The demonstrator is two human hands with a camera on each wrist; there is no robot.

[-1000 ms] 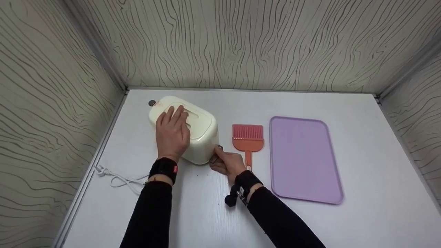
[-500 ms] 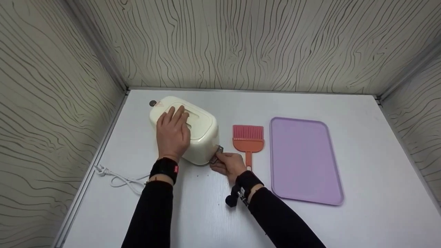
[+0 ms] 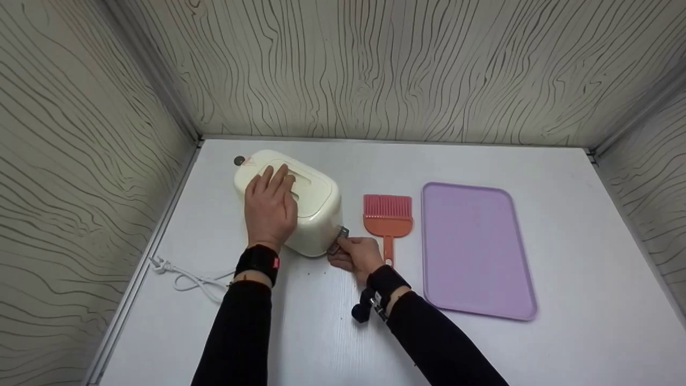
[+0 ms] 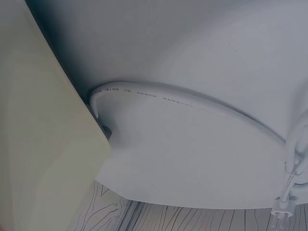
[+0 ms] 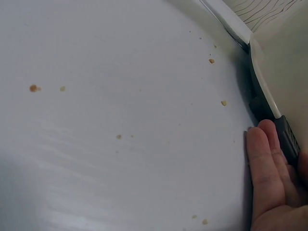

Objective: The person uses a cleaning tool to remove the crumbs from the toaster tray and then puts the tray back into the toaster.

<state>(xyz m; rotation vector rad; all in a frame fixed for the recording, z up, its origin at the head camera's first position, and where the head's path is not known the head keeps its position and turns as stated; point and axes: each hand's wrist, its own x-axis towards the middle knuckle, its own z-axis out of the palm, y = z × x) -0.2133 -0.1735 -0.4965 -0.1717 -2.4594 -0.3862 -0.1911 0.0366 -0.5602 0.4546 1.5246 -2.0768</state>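
Note:
A cream toaster (image 3: 316, 225) stands angled at the table's left, its top slots partly covered by my left hand (image 3: 269, 212). The left fingers lie fairly straight across the top. At the toaster's near right end, low down, my right hand (image 3: 358, 254) pinches the grey tab (image 3: 338, 240) of what looks like a crumb tray. The right wrist view has the right fingers (image 5: 264, 168) beneath this dark tab (image 5: 287, 139), close to the tabletop; the thumb is mostly cut off at the frame's edge. The rest of the tray is hidden.
Right of the toaster lies an orange brush (image 3: 388, 225) with pink bristles, and beyond it a purple tray (image 3: 477, 252). A white power cord (image 3: 198, 281) lies bundled at left. Crumbs (image 5: 211, 61) dot the white table (image 3: 579, 257). Patterned walls close in the back and sides.
Slightly more of the grey tab shows beside my right thumb than one second ago. My left hand stays in place on the toaster.

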